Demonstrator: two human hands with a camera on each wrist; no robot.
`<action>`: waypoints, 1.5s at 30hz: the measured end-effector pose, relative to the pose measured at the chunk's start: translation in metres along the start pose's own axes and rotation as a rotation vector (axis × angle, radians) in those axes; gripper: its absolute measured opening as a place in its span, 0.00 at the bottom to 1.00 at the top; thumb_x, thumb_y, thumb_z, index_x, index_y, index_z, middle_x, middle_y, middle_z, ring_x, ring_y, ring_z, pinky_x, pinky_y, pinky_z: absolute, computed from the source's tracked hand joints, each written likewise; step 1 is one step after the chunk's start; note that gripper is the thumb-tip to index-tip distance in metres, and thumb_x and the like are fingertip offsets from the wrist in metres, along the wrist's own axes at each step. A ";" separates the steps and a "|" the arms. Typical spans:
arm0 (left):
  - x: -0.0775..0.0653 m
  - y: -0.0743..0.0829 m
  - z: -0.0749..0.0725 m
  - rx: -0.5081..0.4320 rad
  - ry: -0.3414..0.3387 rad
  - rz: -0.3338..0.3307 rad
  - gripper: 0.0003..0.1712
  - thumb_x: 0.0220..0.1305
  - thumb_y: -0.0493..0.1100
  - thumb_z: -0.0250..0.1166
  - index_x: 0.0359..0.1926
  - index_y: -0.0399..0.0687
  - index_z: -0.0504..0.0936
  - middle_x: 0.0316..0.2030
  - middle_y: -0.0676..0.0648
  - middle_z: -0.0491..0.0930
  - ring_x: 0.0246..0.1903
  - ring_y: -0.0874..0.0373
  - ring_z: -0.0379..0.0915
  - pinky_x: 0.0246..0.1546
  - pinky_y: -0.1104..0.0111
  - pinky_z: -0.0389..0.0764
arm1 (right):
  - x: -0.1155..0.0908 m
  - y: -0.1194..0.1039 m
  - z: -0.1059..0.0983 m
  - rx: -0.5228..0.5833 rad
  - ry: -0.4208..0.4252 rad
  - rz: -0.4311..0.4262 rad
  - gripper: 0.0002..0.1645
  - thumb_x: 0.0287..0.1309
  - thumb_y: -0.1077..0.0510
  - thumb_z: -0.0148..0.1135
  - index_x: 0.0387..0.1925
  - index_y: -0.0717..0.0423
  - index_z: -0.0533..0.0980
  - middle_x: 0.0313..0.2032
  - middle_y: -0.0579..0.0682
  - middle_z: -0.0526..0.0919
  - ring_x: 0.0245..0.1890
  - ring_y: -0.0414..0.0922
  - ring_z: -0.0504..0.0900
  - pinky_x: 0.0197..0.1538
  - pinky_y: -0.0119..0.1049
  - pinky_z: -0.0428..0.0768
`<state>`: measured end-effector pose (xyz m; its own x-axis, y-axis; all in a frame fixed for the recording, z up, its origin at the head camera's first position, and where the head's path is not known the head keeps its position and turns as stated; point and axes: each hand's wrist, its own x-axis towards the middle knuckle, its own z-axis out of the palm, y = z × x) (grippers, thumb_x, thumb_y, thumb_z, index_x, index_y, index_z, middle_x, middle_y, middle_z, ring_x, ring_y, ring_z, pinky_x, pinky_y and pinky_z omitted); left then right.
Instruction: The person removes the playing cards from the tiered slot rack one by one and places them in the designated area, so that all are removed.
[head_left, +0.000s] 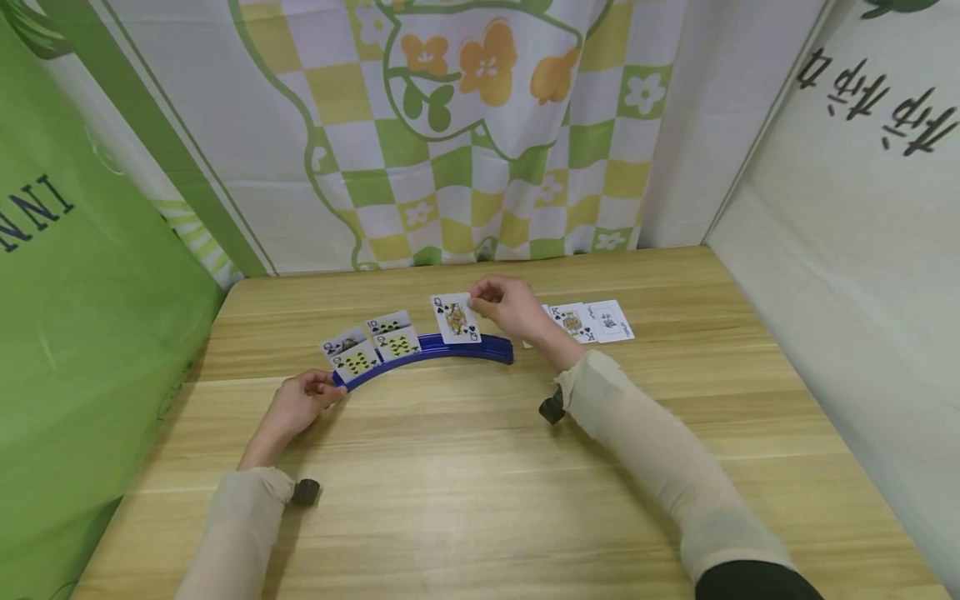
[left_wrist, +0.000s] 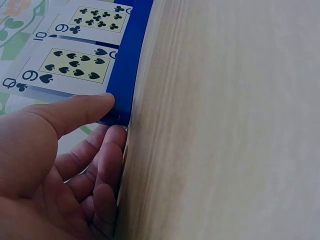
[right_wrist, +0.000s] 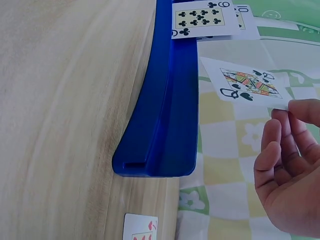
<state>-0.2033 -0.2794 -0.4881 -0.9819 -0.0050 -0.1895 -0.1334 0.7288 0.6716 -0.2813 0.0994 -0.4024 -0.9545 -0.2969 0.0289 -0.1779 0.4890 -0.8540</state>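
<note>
A curved blue card holder (head_left: 491,348) lies on the table. My left hand (head_left: 300,407) grips its left end, thumb on top and fingers curled against the end in the left wrist view. My right hand (head_left: 513,310) pinches the queen of spades (head_left: 455,321) by its edge, tilted above the holder's back side. In the holder's left half stand a nine of spades (left_wrist: 75,67) and a nine of clubs (right_wrist: 204,19) in front. Behind them a queen of clubs (head_left: 343,340) and a ten (head_left: 387,321) are partly hidden.
Right of the holder, face-up cards overlap in a row, among them a king (head_left: 572,322) and a joker (head_left: 609,321). A red heart card (right_wrist: 140,227) shows past the holder's right end. A patterned curtain (head_left: 465,192) hangs behind the wooden table (head_left: 450,500).
</note>
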 end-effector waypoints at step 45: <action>-0.001 0.001 0.000 -0.013 -0.011 -0.034 0.25 0.66 0.54 0.67 0.53 0.40 0.78 0.43 0.41 0.81 0.39 0.54 0.73 0.34 0.69 0.74 | -0.024 0.030 -0.042 -0.009 0.023 0.113 0.13 0.69 0.50 0.59 0.48 0.51 0.78 0.40 0.53 0.84 0.42 0.56 0.82 0.34 0.42 0.78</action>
<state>-0.2026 -0.2784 -0.4875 -0.9752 -0.0224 -0.2204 -0.1688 0.7196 0.6736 -0.2738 0.1558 -0.4072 -0.9738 -0.2208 -0.0553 -0.0711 0.5258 -0.8476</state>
